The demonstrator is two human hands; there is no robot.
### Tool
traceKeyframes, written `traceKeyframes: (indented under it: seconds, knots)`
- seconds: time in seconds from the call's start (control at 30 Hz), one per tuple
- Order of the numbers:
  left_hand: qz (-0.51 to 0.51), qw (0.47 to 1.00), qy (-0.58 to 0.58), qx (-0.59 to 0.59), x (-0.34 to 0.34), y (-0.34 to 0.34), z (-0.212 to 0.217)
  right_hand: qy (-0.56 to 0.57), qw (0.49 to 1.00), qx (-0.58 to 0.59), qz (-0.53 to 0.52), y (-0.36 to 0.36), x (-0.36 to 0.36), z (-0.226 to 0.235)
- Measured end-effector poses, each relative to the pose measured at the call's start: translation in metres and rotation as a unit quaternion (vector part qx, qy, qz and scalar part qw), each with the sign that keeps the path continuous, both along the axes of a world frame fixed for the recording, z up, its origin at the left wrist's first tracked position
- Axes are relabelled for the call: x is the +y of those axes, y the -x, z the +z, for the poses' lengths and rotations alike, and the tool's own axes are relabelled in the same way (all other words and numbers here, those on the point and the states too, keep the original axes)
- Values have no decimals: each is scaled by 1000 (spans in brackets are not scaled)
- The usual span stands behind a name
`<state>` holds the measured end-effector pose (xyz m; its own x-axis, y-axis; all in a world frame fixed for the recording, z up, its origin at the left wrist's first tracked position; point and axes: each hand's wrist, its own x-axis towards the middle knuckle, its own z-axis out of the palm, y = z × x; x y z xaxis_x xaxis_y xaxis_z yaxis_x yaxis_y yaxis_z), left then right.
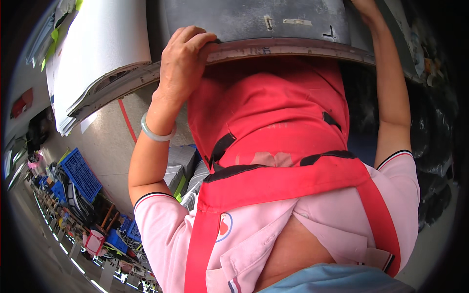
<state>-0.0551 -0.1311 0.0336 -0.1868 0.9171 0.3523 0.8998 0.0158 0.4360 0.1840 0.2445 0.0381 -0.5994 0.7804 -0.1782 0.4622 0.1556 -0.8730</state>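
Desk edge [293, 48]: a worn, pale rim under a dark grey top, curving across the upper part of the view, directly above the person's red apron [273, 122].

Left hand [183, 61]: raised, fingers curled over the desk edge from above, thumb side toward the rim; closed in a grip on the rim. Wrist bent, forearm running down to a bent elbow. Pale green bangle [156, 132] sits on the wrist.

Right hand [364, 7]: reaches up at the top right, mostly cut off by the frame; it lies against the desk near the far rim, but cannot tell how far the fingers are closed or whether they hold anything. Arm is nearly straight, extending upward from a pink short sleeve.

White sheet stack [102, 49]: lies on the desk just left of the left hand, overhanging the rim.

Blue plastic crate [80, 173]: tilted on the floor, lower left; contents not discernible. Further blue crates nearby, blurred.
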Motion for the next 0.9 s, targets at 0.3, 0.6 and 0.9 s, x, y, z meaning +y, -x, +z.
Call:
traceKeyframes:
  seconds: [0.3, 0.6, 0.9]
  knots:
    - [-10, 1000, -1, -13, -1, 2, 1, -67, 998, 10, 16, 0, 7, -15]
    - [-17, 1000, -4, -6, 1, 2, 0, -15, 999, 21, 23, -3, 10, -10]
    - [-10, 1000, -15, -10, 1, 0, -3, 2, 1000, 22, 18, -1, 9, -7]
